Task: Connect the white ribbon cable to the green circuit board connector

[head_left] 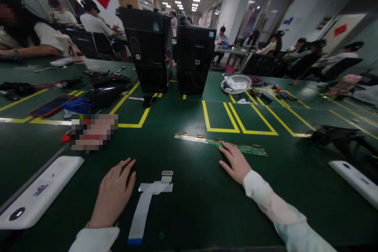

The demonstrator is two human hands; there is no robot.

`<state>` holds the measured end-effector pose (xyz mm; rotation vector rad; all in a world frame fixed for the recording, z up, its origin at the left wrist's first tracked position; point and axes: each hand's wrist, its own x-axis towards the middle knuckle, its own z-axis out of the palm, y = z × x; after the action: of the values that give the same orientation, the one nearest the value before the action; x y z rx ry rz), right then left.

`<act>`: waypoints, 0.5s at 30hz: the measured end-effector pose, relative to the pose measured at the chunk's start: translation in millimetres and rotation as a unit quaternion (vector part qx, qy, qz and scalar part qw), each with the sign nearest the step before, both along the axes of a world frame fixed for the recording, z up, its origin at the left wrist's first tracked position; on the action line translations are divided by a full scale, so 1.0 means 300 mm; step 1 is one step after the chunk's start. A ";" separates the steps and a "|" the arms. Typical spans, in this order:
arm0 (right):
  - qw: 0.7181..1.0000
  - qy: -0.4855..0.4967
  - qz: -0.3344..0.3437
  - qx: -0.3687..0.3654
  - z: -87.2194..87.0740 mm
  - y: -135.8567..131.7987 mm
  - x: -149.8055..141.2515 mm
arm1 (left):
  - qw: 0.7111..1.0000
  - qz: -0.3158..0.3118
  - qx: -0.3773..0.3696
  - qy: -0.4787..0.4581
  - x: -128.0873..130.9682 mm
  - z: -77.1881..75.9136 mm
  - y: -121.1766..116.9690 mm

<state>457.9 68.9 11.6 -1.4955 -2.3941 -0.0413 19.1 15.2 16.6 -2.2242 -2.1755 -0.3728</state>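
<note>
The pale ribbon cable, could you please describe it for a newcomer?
On the green table, look just right of the left hand. The pale ribbon cable lies there, flat and angled; its blue end sets it apart from the long circuit strip.

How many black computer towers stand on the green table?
2. The left tower is left of centre; the right tower stands just beside it. Both are beyond the circuit strip. Anything directly behind them would be hidden.
</note>
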 end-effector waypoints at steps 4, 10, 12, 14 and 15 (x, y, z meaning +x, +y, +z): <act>0.998 0.010 0.052 -0.020 0.020 0.020 -0.163 | 1.000 0.008 -0.007 -0.005 0.003 0.006 -0.002; 0.993 0.009 0.099 -0.057 0.046 0.018 -0.330 | 1.000 0.005 -0.010 -0.004 0.007 0.014 -0.004; 0.992 0.012 0.105 -0.066 0.051 0.012 -0.366 | 1.000 0.005 -0.009 -0.003 0.007 0.014 -0.004; 0.992 0.014 0.104 -0.076 0.055 0.004 -0.394 | 1.000 0.005 -0.004 -0.002 0.007 0.012 -0.003; 0.992 0.015 0.100 -0.082 0.058 0.000 -0.405 | 1.000 0.003 0.000 -0.001 0.006 0.011 -0.003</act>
<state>336.2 69.0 28.9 -1.3038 -2.5632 0.2262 20.9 14.3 19.8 -2.2171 -2.1839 -0.3748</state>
